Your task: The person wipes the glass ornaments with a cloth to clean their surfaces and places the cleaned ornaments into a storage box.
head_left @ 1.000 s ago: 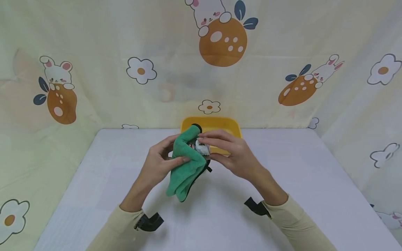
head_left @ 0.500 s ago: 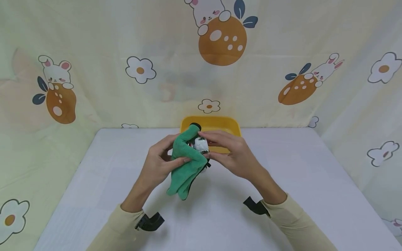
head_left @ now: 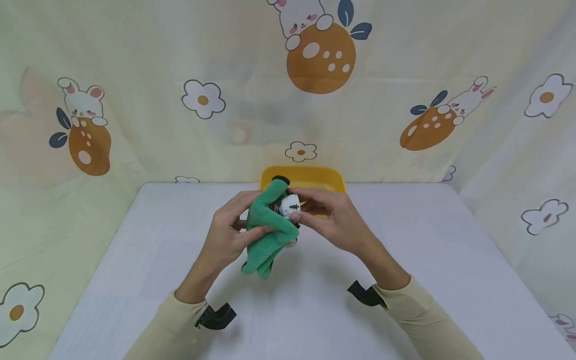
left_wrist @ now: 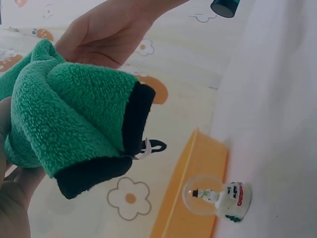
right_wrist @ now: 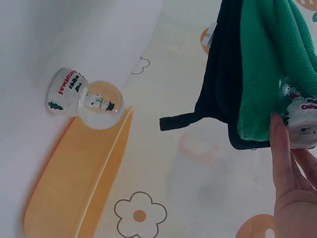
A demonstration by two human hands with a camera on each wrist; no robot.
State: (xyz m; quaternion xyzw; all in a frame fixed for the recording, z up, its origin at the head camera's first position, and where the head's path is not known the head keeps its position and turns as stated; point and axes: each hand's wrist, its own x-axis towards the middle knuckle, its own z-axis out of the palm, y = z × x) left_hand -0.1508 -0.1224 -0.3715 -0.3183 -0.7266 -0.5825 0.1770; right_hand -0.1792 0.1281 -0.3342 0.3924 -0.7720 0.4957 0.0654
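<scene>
My left hand (head_left: 229,227) grips a green plush cloth (head_left: 265,215) with black edging, thumb pressed on its near side. The cloth folds about the clear ball of a snow globe (head_left: 290,205), whose white base with a printed tree faces right. My right hand (head_left: 330,215) pinches that base between thumb and fingers. In the right wrist view the snow globe (right_wrist: 302,121) shows lettering on its base, with the ball partly hidden in the cloth. Black trim and a small loop hang from the cloth (left_wrist: 74,109) in the left wrist view.
A second snow globe (right_wrist: 67,91), with a snowman inside, stands upright on the white table (head_left: 315,310), partly hidden by the cloth in the head view. Behind it is a yellow plastic bin (head_left: 315,175) near the printed curtain (head_left: 252,110).
The held snow globe has turned, so its tree print now shows. My right thumb has moved onto the base's near side. The cloth's hanging end has risen slightly; the left hand has barely moved.
</scene>
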